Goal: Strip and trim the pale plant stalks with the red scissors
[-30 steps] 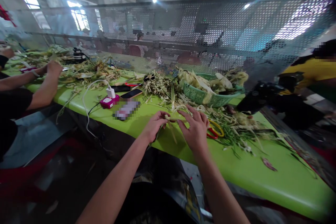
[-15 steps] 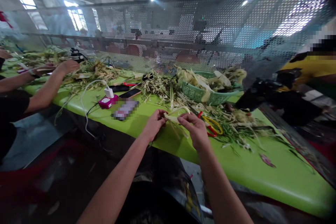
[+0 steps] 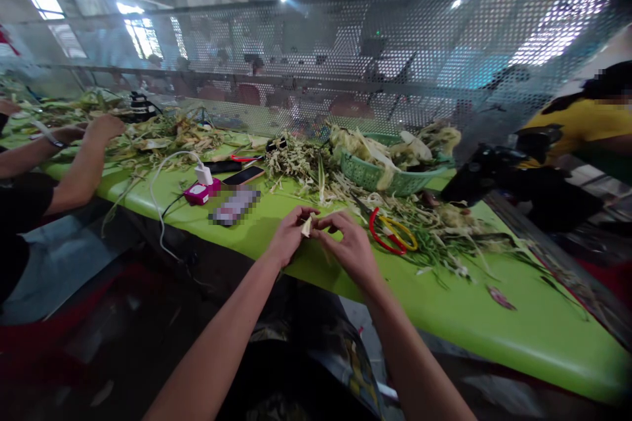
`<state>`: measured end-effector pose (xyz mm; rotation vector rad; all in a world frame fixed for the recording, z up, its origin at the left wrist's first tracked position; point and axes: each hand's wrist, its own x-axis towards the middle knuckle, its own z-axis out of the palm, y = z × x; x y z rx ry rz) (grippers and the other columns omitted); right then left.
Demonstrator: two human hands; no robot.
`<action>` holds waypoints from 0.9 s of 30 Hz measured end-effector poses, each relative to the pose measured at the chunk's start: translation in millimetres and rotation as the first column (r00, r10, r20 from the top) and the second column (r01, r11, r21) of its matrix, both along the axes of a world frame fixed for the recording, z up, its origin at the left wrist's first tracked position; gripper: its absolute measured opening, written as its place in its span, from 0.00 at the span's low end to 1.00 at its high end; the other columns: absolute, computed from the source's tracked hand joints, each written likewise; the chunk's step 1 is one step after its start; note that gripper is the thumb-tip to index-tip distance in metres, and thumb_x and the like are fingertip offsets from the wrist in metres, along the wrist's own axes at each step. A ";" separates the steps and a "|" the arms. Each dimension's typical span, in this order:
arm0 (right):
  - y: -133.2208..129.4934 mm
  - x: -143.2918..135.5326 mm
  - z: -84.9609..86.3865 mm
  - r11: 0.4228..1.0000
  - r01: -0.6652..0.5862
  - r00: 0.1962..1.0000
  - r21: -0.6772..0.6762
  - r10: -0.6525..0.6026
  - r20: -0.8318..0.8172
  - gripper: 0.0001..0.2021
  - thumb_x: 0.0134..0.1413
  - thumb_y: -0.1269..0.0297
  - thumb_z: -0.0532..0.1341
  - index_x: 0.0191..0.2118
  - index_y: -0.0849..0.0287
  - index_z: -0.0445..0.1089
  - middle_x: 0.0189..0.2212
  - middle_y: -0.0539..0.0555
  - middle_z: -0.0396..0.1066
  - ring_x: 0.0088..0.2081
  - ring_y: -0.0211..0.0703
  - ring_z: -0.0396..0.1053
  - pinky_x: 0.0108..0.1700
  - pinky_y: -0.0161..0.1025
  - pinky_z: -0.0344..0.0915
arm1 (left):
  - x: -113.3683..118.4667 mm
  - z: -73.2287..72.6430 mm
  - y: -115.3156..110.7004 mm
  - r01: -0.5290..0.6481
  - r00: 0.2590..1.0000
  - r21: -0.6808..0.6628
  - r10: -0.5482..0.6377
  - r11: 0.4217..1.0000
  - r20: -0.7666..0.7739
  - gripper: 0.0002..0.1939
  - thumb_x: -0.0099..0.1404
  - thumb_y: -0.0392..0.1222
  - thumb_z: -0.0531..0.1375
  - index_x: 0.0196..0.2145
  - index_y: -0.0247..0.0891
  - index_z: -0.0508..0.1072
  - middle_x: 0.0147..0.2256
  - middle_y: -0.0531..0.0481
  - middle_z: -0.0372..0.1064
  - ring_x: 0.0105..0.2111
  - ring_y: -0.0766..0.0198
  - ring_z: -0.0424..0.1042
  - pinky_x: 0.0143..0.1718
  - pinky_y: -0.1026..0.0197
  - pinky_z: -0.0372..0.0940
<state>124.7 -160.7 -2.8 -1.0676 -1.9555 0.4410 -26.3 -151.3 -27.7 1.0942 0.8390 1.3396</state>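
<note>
Head view, pale strip [image 3: 307,227] in left hand [image 3: 289,235], right hand [image 3: 351,245] just beside

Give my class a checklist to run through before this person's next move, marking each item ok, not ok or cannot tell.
1. Left hand grips the pale strip: ok.
2. Right hand also grips it: cannot tell, its fingertips are unclear.
3. Scissors out of both hands: ok.
4. Scissors apart from plant scraps: not ok, they lie against them.
5. White cable away from both hands: ok.
</note>
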 end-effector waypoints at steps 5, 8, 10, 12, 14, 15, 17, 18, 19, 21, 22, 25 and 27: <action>0.7 -3.4 -3.5 0.986 0.135 0.983 0.096 -0.145 0.113 0.03 0.50 0.65 0.62 0.29 0.57 0.69 0.29 0.53 0.72 0.33 0.45 0.67 0.34 0.39 0.61 | -1.1 3.3 -3.6 0.050 0.997 0.003 -0.050 0.999 -0.061 0.18 0.58 0.52 0.62 0.42 0.37 0.75 0.32 0.50 0.72 0.32 0.65 0.68 0.35 0.64 0.61; -0.3 -3.0 -4.2 0.983 0.176 0.978 0.052 -0.181 0.106 0.01 0.49 0.67 0.60 0.29 0.57 0.68 0.28 0.52 0.72 0.31 0.43 0.68 0.33 0.38 0.60 | -3.0 2.6 -4.2 0.068 0.995 -0.016 -0.069 0.998 -0.069 0.20 0.60 0.54 0.59 0.42 0.37 0.77 0.36 0.47 0.73 0.36 0.62 0.69 0.37 0.63 0.61; -0.3 -2.8 -5.1 0.980 0.201 0.977 -0.013 -0.199 0.076 0.02 0.49 0.67 0.60 0.30 0.57 0.69 0.27 0.52 0.72 0.28 0.42 0.68 0.32 0.38 0.60 | -3.8 2.4 -4.5 0.067 0.994 -0.033 -0.070 0.997 -0.089 0.21 0.61 0.54 0.58 0.43 0.37 0.77 0.37 0.46 0.74 0.37 0.62 0.69 0.37 0.63 0.61; 1.2 -2.0 -6.5 0.977 0.192 0.981 -0.091 -0.194 -0.010 0.03 0.48 0.66 0.60 0.31 0.57 0.70 0.26 0.51 0.72 0.28 0.42 0.67 0.32 0.38 0.60 | -3.7 2.4 -4.2 0.062 0.992 -0.026 -0.064 0.998 -0.112 0.21 0.61 0.54 0.58 0.43 0.37 0.77 0.36 0.47 0.74 0.36 0.62 0.69 0.36 0.64 0.61; 3.8 0.1 -7.2 0.974 0.120 0.966 -0.193 -0.160 -0.202 0.05 0.46 0.65 0.61 0.32 0.58 0.70 0.26 0.51 0.71 0.28 0.41 0.67 0.32 0.38 0.62 | -2.8 1.8 -2.9 0.051 0.993 -0.012 -0.052 0.999 -0.109 0.20 0.61 0.54 0.58 0.42 0.37 0.77 0.35 0.48 0.73 0.36 0.63 0.68 0.35 0.64 0.60; 5.2 1.6 -7.1 0.967 0.057 0.935 -0.250 -0.139 -0.327 0.06 0.44 0.65 0.63 0.32 0.58 0.70 0.26 0.50 0.70 0.28 0.41 0.67 0.32 0.38 0.62 | -2.1 1.0 -1.8 0.041 0.994 -0.010 -0.042 0.999 -0.104 0.20 0.61 0.54 0.58 0.41 0.36 0.77 0.34 0.48 0.72 0.34 0.64 0.68 0.34 0.65 0.60; 7.3 5.6 -5.4 0.930 -0.099 0.820 -0.355 -0.126 -0.558 0.09 0.42 0.64 0.65 0.33 0.58 0.69 0.26 0.49 0.69 0.27 0.39 0.67 0.30 0.36 0.63 | -0.9 -1.4 0.5 0.012 0.995 -0.024 -0.015 1.000 -0.095 0.20 0.59 0.55 0.59 0.39 0.36 0.77 0.31 0.50 0.70 0.30 0.67 0.66 0.29 0.66 0.57; 8.0 7.7 -4.1 0.902 -0.175 0.756 -0.394 -0.133 -0.641 0.10 0.40 0.64 0.66 0.32 0.58 0.69 0.26 0.49 0.69 0.27 0.38 0.67 0.29 0.35 0.63 | -0.4 -2.7 1.4 0.004 0.995 -0.040 -0.008 0.999 -0.099 0.20 0.58 0.56 0.60 0.37 0.36 0.76 0.29 0.51 0.69 0.28 0.68 0.64 0.27 0.66 0.56; 8.3 9.7 -2.6 0.875 -0.240 0.700 -0.421 -0.145 -0.700 0.11 0.39 0.64 0.67 0.32 0.58 0.69 0.26 0.49 0.69 0.27 0.37 0.67 0.29 0.35 0.64 | -0.1 -3.7 2.1 0.000 0.995 -0.060 -0.006 0.998 -0.103 0.20 0.57 0.56 0.61 0.36 0.36 0.76 0.28 0.51 0.68 0.26 0.69 0.63 0.26 0.67 0.54; 8.5 12.8 -0.2 0.839 -0.314 0.626 -0.445 -0.169 -0.761 0.12 0.38 0.65 0.69 0.32 0.57 0.70 0.26 0.49 0.70 0.27 0.37 0.68 0.28 0.34 0.65 | 0.2 -4.7 2.4 0.015 0.994 -0.108 -0.026 0.994 -0.102 0.19 0.56 0.57 0.62 0.34 0.36 0.75 0.28 0.51 0.68 0.27 0.68 0.64 0.26 0.67 0.54; 8.6 13.8 0.6 0.831 -0.331 0.609 -0.448 -0.175 -0.774 0.12 0.37 0.65 0.69 0.32 0.57 0.70 0.27 0.49 0.70 0.27 0.37 0.69 0.28 0.33 0.65 | 0.2 -4.5 2.0 0.026 0.994 -0.129 -0.039 0.991 -0.098 0.19 0.56 0.56 0.62 0.34 0.36 0.75 0.30 0.50 0.69 0.30 0.67 0.65 0.28 0.66 0.56; 9.3 15.1 0.8 0.828 -0.341 0.589 -0.445 -0.180 -0.788 0.12 0.37 0.65 0.70 0.32 0.56 0.71 0.28 0.49 0.72 0.28 0.38 0.71 0.28 0.34 0.67 | 0.0 -1.6 -0.6 0.048 0.993 -0.149 -0.063 0.988 -0.098 0.19 0.55 0.56 0.63 0.33 0.36 0.74 0.31 0.49 0.71 0.34 0.64 0.67 0.32 0.65 0.58; 9.7 15.3 0.9 0.826 -0.349 0.582 -0.443 -0.179 -0.793 0.12 0.37 0.64 0.70 0.32 0.55 0.71 0.30 0.50 0.73 0.29 0.39 0.71 0.29 0.35 0.68 | 0.0 1.0 -2.5 0.075 0.991 -0.125 -0.089 0.989 -0.104 0.19 0.53 0.56 0.64 0.31 0.36 0.73 0.28 0.51 0.70 0.31 0.65 0.66 0.31 0.65 0.57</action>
